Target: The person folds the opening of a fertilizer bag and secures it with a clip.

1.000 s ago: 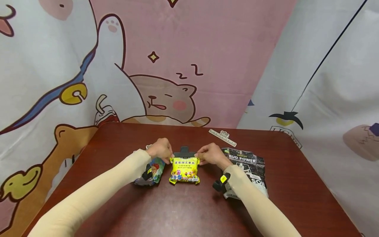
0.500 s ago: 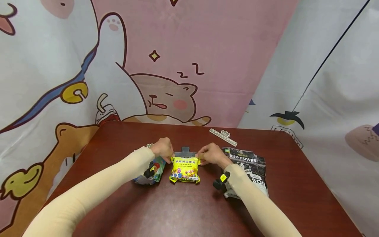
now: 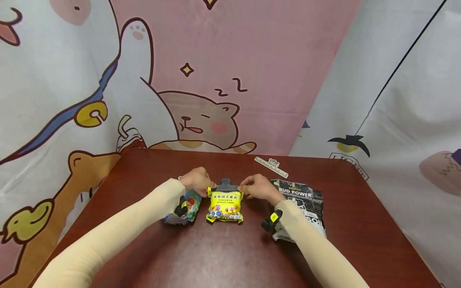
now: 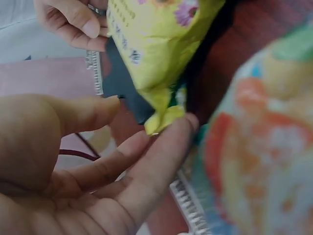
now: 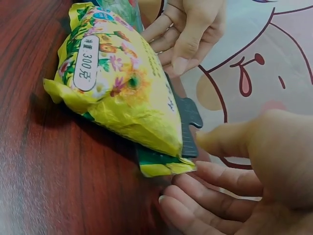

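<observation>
At the centre of the head view, a plump yellow packet [image 3: 225,207] lay on the surface [image 3: 212,256], a dark grey clip [image 3: 225,185] set across its upper edge. The step in hand appeared to be seating the clip; the next move seemed to call for even contact at both ends. The left hand [image 3: 196,180] and right hand [image 3: 260,188] flanked the packet, fingers [image 4: 159,169] parted near its upper corners, no grip evident. The packet looked creased and flower-printed.

The shiny red-brown worktop [image 3: 212,252] has a yellow fertilizer bag [image 3: 225,207], a black and white soil bag [image 3: 306,200], a colorful bag [image 3: 193,203] and a pale ruler clip [image 3: 270,165] lying on it.
</observation>
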Action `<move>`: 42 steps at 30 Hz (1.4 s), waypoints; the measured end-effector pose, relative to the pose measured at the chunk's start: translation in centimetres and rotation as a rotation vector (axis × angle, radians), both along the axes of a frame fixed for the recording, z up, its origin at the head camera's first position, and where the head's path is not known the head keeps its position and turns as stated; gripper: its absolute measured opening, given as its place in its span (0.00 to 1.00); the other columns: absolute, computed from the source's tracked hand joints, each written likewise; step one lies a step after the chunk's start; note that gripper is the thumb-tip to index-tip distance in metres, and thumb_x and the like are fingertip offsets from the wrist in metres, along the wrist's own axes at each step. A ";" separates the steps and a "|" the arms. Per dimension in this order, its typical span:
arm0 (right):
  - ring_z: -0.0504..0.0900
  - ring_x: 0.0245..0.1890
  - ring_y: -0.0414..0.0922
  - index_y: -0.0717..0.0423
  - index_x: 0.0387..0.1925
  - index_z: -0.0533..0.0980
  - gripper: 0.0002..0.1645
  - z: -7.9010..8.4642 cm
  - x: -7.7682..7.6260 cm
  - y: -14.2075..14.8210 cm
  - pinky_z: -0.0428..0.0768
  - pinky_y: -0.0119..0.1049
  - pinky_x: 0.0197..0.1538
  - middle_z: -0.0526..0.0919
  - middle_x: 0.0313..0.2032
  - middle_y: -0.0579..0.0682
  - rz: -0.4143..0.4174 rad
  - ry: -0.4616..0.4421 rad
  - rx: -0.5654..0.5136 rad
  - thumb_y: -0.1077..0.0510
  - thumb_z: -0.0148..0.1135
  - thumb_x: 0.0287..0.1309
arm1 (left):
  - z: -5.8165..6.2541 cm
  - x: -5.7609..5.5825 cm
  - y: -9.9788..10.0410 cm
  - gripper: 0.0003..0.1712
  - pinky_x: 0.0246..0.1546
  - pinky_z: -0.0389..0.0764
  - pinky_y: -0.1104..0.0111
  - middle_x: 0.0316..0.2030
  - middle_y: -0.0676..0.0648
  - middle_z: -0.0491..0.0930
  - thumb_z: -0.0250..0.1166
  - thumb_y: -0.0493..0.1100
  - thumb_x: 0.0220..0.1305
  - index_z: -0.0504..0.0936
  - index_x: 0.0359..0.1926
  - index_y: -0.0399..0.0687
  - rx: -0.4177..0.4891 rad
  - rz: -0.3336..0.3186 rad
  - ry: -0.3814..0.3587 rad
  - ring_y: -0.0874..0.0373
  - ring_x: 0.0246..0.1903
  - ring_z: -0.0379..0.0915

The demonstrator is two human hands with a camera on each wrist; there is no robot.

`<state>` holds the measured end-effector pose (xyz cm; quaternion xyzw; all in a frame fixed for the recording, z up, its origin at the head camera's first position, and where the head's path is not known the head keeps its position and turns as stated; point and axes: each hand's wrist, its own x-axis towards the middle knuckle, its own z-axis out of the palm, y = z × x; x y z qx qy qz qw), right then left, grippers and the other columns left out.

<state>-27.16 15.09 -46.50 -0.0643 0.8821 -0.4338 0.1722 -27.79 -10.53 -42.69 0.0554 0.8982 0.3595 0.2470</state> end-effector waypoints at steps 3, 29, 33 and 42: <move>0.87 0.42 0.47 0.53 0.49 0.85 0.18 0.4 0.2 0.2 0.86 0.44 0.48 0.88 0.45 0.51 0.037 0.062 0.075 0.48 0.69 0.64 | 0.4 0.2 0.0 0.18 0.38 0.88 0.61 0.32 0.43 0.80 0.67 0.48 0.70 0.85 0.45 0.34 -0.013 0.011 0.041 0.52 0.27 0.82; 0.81 0.60 0.57 0.44 0.72 0.68 0.38 5.3 2.9 10.3 0.80 0.44 0.52 0.75 0.68 0.57 -0.139 0.224 0.054 0.33 0.60 0.68 | 1.7 3.4 6.4 0.29 0.56 0.81 0.54 0.54 0.47 0.84 0.62 0.65 0.70 0.81 0.62 0.55 0.387 0.127 0.276 0.52 0.50 0.83; 0.76 0.65 0.61 0.45 0.76 0.63 0.43 5.5 3.5 12.2 0.77 0.53 0.59 0.70 0.72 0.59 -0.172 0.200 0.036 0.32 0.59 0.68 | 1.3 3.8 8.4 0.30 0.57 0.81 0.52 0.54 0.49 0.83 0.62 0.68 0.69 0.79 0.63 0.58 0.507 0.136 0.175 0.53 0.49 0.83; 0.59 0.75 0.69 0.46 0.82 0.47 0.59 4.7 4.5 16.5 0.61 0.70 0.71 0.49 0.81 0.62 -0.269 -0.038 -0.092 0.25 0.59 0.63 | -0.6 3.2 13.2 0.34 0.60 0.80 0.52 0.59 0.47 0.81 0.62 0.67 0.69 0.77 0.66 0.53 0.605 0.203 0.009 0.49 0.57 0.80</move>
